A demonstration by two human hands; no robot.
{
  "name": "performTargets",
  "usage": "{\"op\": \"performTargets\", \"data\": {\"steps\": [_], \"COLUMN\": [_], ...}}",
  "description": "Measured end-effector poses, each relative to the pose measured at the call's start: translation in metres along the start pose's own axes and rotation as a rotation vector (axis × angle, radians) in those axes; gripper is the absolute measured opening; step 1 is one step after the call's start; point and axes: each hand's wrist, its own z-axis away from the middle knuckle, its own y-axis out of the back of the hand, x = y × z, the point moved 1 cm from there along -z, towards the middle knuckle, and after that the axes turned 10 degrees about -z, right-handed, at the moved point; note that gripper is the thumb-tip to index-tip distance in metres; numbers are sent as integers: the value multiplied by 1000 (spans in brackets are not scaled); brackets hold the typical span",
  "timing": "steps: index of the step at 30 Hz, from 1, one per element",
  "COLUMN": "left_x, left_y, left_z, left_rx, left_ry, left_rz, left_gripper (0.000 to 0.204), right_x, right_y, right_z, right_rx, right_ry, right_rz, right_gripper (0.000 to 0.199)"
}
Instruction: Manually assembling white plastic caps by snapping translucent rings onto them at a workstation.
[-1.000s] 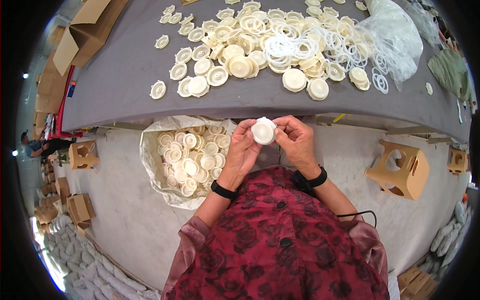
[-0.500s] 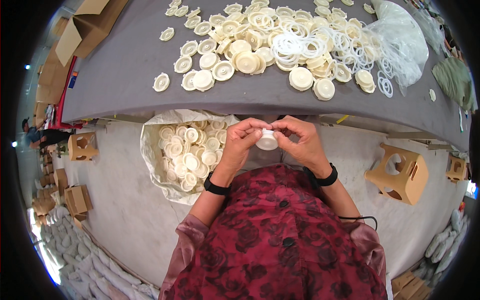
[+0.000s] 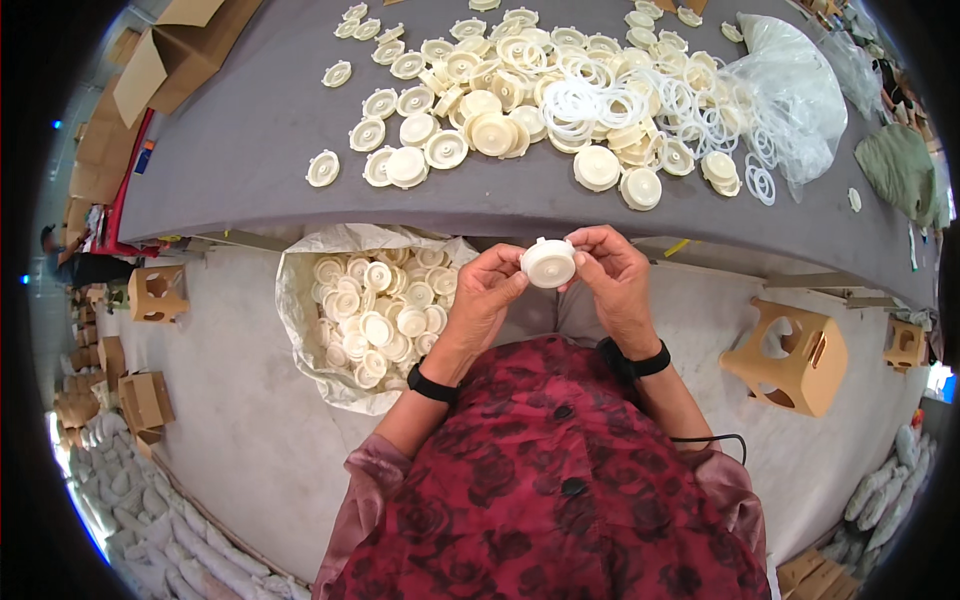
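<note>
Between my hands, just off the table's near edge, is a round cream plastic cap point(image 3: 549, 264) with small tabs on its rim. My left hand point(image 3: 484, 295) pinches its left side between thumb and fingers. On the opposite side, my right hand point(image 3: 613, 280) grips the rim the same way. The cap's flat face with ring-shaped ridges is turned up toward me. Beyond my hands, a heap of similar caps point(image 3: 493, 134) is spread over the grey-covered table point(image 3: 240, 165). White sealing rings point(image 3: 575, 108) lie on top of the heap and at its right.
A white woven sack point(image 3: 300, 352) full of caps stands on the floor, left of my arms. A clear plastic bag point(image 3: 800, 95) lies on the table's right side. Tan plastic stools point(image 3: 800, 355) stand at both sides. Cardboard boxes point(image 3: 148, 400) and grey sacks point(image 3: 150, 505) line the left.
The cap has tilted, so its ridged face now shows more fully. My hands have moved slightly apart around it, the right one a little to the right.
</note>
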Motion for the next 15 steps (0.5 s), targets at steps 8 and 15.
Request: {"op": "performTargets", "data": {"steps": [8,15], "left_x": [10,29], "left_y": [-2,7], "left_z": [7,1], "left_rx": [24,-164], "left_ry": [1,-68], "left_rz": [128,-252], "left_gripper": [17,12], "right_x": [0,-2], "right_y": [12,7], "right_z": [10,5], "right_rx": [-155,-234], "right_ry": [61,158], "right_rz": [242,330], "right_gripper": [16,14]}}
